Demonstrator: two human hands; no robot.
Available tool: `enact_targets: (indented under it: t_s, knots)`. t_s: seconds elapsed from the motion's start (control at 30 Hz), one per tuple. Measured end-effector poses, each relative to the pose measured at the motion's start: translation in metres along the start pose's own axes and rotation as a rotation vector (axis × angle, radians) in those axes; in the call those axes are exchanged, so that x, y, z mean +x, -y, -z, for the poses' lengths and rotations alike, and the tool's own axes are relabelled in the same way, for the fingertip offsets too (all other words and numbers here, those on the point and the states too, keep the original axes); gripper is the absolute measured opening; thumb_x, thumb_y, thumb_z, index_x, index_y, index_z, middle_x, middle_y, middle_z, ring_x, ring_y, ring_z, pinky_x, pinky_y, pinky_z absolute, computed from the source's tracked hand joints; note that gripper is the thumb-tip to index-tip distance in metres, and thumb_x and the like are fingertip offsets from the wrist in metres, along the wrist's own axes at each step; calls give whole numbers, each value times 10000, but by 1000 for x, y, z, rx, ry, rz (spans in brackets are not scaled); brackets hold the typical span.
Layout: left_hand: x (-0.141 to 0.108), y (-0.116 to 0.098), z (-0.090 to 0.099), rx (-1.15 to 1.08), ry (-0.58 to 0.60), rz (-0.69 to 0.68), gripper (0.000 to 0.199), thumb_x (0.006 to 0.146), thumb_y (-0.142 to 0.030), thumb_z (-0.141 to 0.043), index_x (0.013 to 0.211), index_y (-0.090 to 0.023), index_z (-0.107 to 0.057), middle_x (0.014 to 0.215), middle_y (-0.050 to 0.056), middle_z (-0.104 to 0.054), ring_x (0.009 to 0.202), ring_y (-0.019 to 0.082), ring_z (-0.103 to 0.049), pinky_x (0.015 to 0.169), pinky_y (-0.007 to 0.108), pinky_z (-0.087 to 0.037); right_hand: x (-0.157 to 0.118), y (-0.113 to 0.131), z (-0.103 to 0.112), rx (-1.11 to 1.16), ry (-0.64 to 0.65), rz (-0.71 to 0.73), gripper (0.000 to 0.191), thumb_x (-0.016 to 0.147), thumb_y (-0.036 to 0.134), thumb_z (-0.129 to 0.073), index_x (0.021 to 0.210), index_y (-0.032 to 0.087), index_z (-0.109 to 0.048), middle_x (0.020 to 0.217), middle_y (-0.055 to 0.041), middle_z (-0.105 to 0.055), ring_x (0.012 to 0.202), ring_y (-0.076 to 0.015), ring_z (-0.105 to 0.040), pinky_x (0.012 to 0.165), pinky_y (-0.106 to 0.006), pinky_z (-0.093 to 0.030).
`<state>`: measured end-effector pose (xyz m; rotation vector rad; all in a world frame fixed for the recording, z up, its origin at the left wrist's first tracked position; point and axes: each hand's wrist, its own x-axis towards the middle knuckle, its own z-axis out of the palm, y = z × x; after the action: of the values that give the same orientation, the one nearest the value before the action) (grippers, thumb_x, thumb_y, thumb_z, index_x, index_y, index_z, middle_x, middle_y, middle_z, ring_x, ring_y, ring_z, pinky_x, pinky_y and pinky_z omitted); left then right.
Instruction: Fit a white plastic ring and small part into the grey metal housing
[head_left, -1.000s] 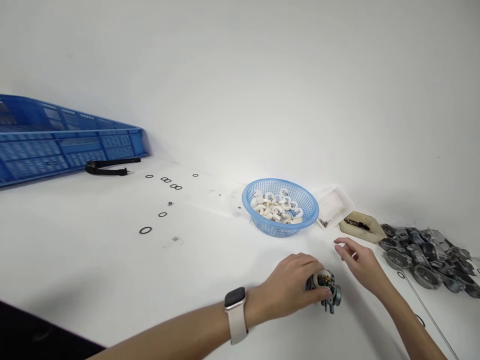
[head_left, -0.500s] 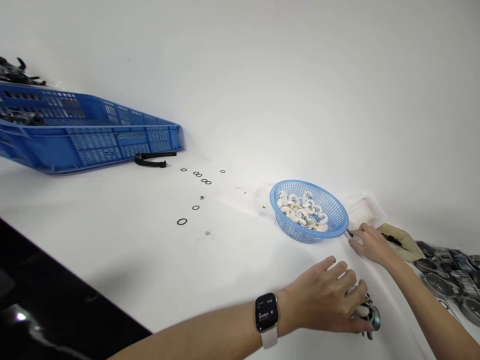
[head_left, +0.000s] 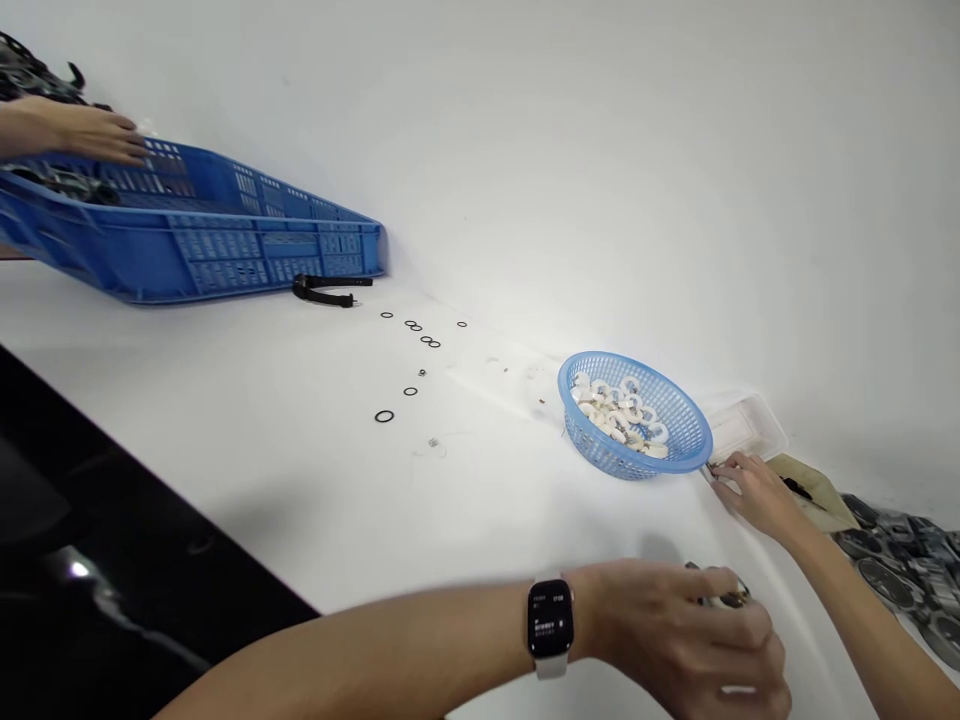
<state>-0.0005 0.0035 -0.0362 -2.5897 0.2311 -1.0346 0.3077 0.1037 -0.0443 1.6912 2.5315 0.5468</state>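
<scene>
My left hand (head_left: 686,635), with a smartwatch at its wrist, is closed in the lower right around a small mechanical assembly (head_left: 731,598). Only a metallic and pale bit of that part shows past the fingers. Farther right, my right hand (head_left: 757,492) reaches to the table by the rim of a round light-blue basket (head_left: 630,465). Its thumb and forefinger pinch together there; what lies between them is too small to make out. White ring-shaped pieces (head_left: 600,395) fill the bottom of the basket. A clear shallow tray (head_left: 765,425) sits just behind the right hand.
Another person's hand (head_left: 97,130) is over a blue crate (head_left: 247,255) holding dark metal parts. A black strap watch (head_left: 330,295) lies before it. Several black rings (head_left: 384,416) dot the white table. At right are a beige container (head_left: 814,490) and dark round parts (head_left: 892,580).
My left hand has turned over with the assembly, back of the fingers now toward me. My right hand stays by the basket rim. Another person's hand has entered over the crate. The view has shifted slightly.
</scene>
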Motion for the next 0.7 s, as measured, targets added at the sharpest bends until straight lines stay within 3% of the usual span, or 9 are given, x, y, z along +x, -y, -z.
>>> enact_targets:
  t_s: [0.07,0.13,0.3,0.37,0.4,0.47,0.53,0.63,0.7]
  knots:
    - [3,-3,1,-101,19,8,303,1004,-238,-383,858,-319,-636,1057,-23,-703,1004,150,-622,858,267,-517,-1,-1,0,-13,-10,4,414,954,348,-416,1051,163,-773,1016,-143,-673,932,-300,-612,848,-422,-485]
    - [6,-6,0,-222,20,172,219,972,-304,-458,836,-284,-629,963,1,-719,939,175,-637,830,303,-525,-1,-1,0,-27,-19,5,422,958,325,-394,1040,161,-774,1031,-146,-669,929,-301,-603,852,-436,-477]
    - [10,-6,-5,-823,-209,1098,290,927,-391,-502,752,-182,-603,676,15,-640,637,141,-571,641,278,-492,-2,-5,1,-54,-25,17,372,938,282,-421,1008,192,-775,1019,-129,-669,918,-290,-586,816,-420,-474]
    - [10,0,-5,-1101,-252,1346,290,921,-354,-497,706,-174,-567,589,-17,-558,539,109,-485,521,235,-423,-3,-7,0,-60,-29,25,353,934,279,-436,1010,201,-772,1017,-125,-669,916,-288,-582,796,-413,-473]
    - [9,4,-4,-1174,-241,1395,281,912,-340,-510,692,-173,-556,572,-28,-536,523,103,-463,499,226,-401,-3,-7,0,-61,-32,30,346,933,277,-442,1011,199,-770,1015,-124,-669,916,-288,-580,791,-411,-472]
    - [6,7,-4,-1116,-189,1370,256,897,-304,-542,680,-169,-565,581,-37,-550,539,98,-477,522,218,-402,-4,-9,-2,-60,-39,38,337,933,275,-449,1017,194,-766,1016,-122,-669,925,-288,-581,792,-407,-474]
    - [2,7,-7,-830,-99,1227,230,896,-299,-574,710,-169,-606,629,-34,-604,581,103,-525,564,222,-409,-5,-9,-4,-56,-52,45,329,936,278,-457,1038,195,-759,1035,-120,-670,937,-286,-585,808,-408,-476]
    - [-3,1,-15,-313,66,835,297,925,-414,-571,780,-171,-659,672,-1,-651,601,138,-581,554,253,-390,-6,-10,-9,-49,-74,52,315,935,287,-479,1075,209,-750,1079,-117,-675,965,-287,-593,833,-411,-475]
    - [-4,-2,-20,-84,94,608,373,955,-475,-514,808,-171,-673,670,21,-652,594,165,-596,523,275,-371,-6,-10,-11,-48,-85,55,308,934,289,-489,1077,214,-751,1088,-116,-680,976,-289,-596,847,-413,-470]
